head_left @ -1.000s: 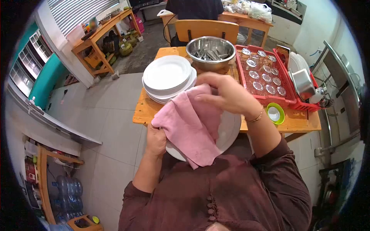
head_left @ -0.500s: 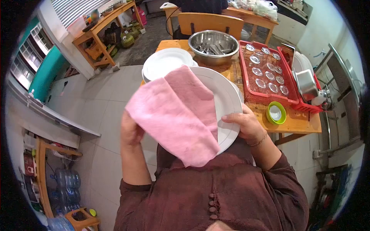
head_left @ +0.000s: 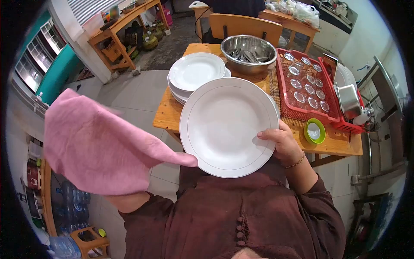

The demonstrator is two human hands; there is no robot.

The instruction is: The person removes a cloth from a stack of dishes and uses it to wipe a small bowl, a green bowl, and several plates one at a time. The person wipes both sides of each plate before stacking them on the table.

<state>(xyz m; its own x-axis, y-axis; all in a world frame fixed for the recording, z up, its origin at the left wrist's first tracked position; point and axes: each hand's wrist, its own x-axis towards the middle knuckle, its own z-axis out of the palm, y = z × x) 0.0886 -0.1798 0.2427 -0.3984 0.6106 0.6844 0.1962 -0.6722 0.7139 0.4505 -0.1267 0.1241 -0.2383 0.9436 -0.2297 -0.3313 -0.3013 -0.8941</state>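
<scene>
My right hand (head_left: 282,140) grips a large white plate (head_left: 228,125) by its right rim, thumb on the upper face and fingers behind. The plate is tilted toward me above my lap. On the left, a pink cloth (head_left: 95,146) hangs over my left hand, which holds it; its fingers are hidden and only the forearm (head_left: 127,202) shows below. One corner of the cloth reaches the plate's lower left rim. Beyond the plate, a stack of white plates (head_left: 197,71) sits on the wooden table (head_left: 166,114).
Cutlery lies in a steel bowl (head_left: 249,54). A red basket (head_left: 286,105) bears several upturned glasses, and another red rack (head_left: 351,126) holds dishes. A green bowl (head_left: 315,131) stands near the table edge. A wooden chair (head_left: 246,28) and water bottles (head_left: 75,203) stand farther off.
My left hand has swung left with the pink cloth, off the plate, whose face is now uncovered. The right hand still holds the plate. The view has shifted slightly.
</scene>
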